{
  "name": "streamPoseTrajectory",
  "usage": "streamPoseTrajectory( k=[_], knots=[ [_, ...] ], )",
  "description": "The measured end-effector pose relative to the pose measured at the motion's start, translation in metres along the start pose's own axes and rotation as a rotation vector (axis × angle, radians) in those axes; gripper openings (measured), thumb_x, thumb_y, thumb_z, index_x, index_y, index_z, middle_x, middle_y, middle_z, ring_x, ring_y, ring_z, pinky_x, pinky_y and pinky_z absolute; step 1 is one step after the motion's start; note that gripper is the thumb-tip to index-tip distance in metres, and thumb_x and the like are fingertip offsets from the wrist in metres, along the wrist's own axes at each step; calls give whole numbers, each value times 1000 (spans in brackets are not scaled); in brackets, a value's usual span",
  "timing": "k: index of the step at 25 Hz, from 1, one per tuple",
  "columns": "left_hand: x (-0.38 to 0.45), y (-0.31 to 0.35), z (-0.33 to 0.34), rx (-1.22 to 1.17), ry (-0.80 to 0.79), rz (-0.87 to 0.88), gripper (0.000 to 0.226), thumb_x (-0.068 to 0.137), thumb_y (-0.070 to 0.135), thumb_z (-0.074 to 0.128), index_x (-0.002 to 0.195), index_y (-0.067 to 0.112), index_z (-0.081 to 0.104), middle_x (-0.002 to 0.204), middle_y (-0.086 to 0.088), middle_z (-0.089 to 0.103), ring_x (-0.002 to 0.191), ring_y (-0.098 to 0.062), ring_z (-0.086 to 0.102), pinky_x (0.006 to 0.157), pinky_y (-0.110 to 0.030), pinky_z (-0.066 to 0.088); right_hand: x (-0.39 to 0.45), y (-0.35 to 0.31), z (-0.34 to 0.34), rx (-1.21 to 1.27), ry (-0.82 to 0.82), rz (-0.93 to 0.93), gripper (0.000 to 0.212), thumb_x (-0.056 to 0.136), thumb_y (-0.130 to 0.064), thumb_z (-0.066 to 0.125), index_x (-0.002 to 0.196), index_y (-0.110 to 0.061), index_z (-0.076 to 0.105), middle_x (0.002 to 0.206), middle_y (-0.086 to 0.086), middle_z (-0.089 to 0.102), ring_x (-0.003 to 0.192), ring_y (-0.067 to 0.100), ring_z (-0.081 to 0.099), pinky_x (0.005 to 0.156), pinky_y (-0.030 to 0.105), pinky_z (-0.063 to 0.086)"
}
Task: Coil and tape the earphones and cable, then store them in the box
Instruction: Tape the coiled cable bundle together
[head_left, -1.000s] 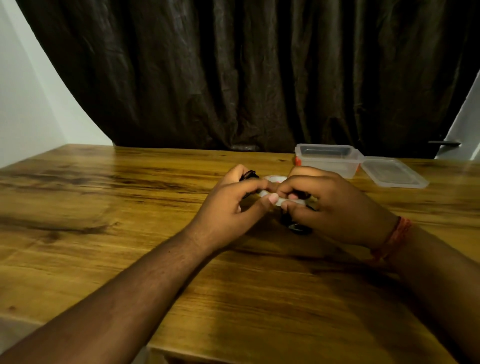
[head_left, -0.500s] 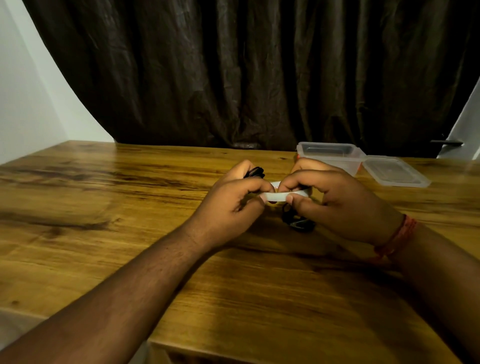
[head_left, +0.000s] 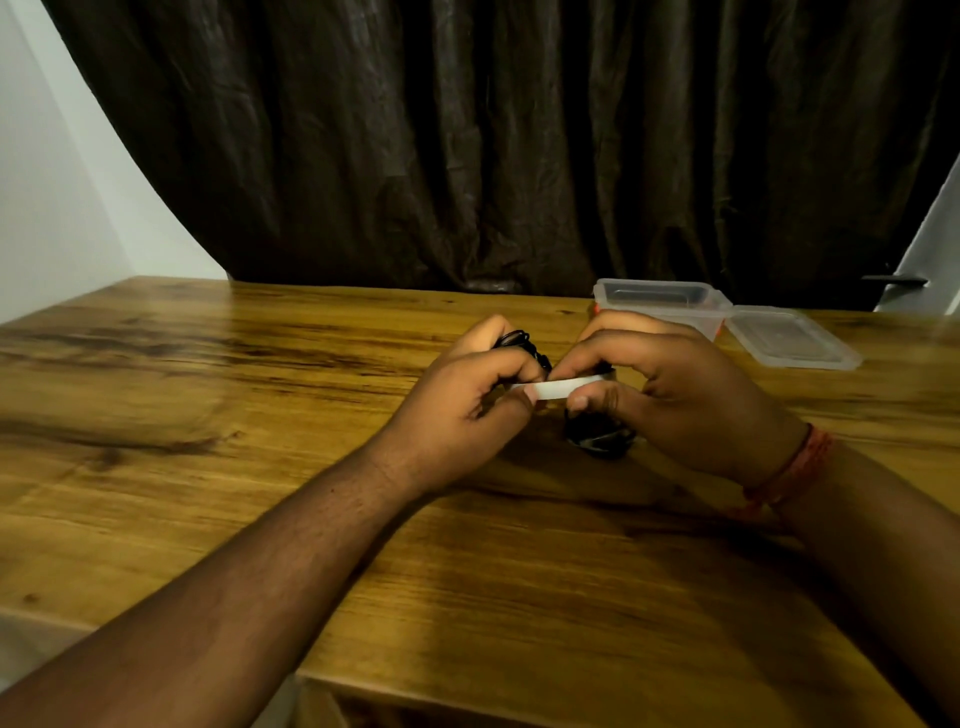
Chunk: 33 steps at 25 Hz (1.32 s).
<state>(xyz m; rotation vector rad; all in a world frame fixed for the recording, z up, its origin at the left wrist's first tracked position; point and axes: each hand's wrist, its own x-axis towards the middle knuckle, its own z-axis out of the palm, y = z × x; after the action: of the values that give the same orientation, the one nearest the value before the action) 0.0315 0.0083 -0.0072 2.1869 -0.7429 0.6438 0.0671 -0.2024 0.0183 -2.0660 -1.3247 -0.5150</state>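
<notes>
Head view, hands: The left hand (head_left: 467, 410) and right hand (head_left: 670, 395) each pinch an end of a white tape strip (head_left: 558, 388) above the wooden table (head_left: 260, 415).
Change: The strip is stretched longer than half a second ago, and the hands sit slightly higher.
Cable: A dark coil (head_left: 597, 441) hangs under the right hand; black loops (head_left: 519, 340) show atop the left.
Box: The clear box (head_left: 660, 301) waits open beyond, lid (head_left: 789, 338) beside it.
Meaning: Taping looks under way; storing remains.
</notes>
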Motion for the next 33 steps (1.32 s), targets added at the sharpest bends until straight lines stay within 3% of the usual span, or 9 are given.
streamPoseTrajectory(
  k=[9,14,18,21,23,28,30,33],
  knots=[
    [0,7,-1,-45,-7,-8,15,87,12,52,81,23,58,91,-1,46,84,-14,49,68,-41,46,0,1,-2,15,8,0,23,88,-33,61,99,-15,72,94,-11,59,87,7,57,75,18,46],
    [-2,5,-1,-72,-9,-11,13,91,25,52,79,24,58,91,-4,46,83,-19,51,66,-44,46,-1,-1,-3,11,0,0,25,89,-35,60,99,-15,71,93,-8,59,86,10,57,74,24,47],
    [-1,6,-2,-68,-14,-6,15,88,16,52,79,26,57,91,1,45,83,-12,49,66,-34,44,-1,0,-1,11,-4,-1,24,89,-35,60,99,-15,71,92,-6,60,86,12,58,76,31,48],
    [-1,8,-2,-67,-18,-16,18,87,10,52,79,25,58,91,2,46,83,-10,49,67,-29,41,-1,1,-3,16,0,1,23,89,-33,60,100,-15,71,93,-6,60,86,11,58,74,27,48],
    [-2,7,-2,-80,-17,-20,12,88,14,52,81,17,61,91,-2,47,84,-15,50,68,-33,41,-1,1,-4,24,1,11,23,89,-33,60,100,-16,72,93,-6,60,87,12,58,75,26,48],
    [-1,7,-2,-186,3,-28,14,89,32,48,84,35,60,91,-1,47,83,-18,51,68,-35,42,-1,1,-4,138,20,84,21,90,-33,56,100,-19,69,94,0,60,89,17,59,77,27,48],
    [0,5,-4,-218,11,-42,19,90,32,47,87,27,65,92,-4,48,86,-20,51,71,-34,42,-1,1,-6,218,66,117,17,91,-29,57,99,-18,68,94,4,60,90,19,59,78,31,49],
    [0,0,-8,-212,13,-40,29,90,30,44,90,13,68,93,-3,49,90,-18,51,77,-29,39,-1,1,-10,290,116,135,13,92,-21,58,99,-18,67,95,5,60,90,20,59,80,28,48]
  ],
)
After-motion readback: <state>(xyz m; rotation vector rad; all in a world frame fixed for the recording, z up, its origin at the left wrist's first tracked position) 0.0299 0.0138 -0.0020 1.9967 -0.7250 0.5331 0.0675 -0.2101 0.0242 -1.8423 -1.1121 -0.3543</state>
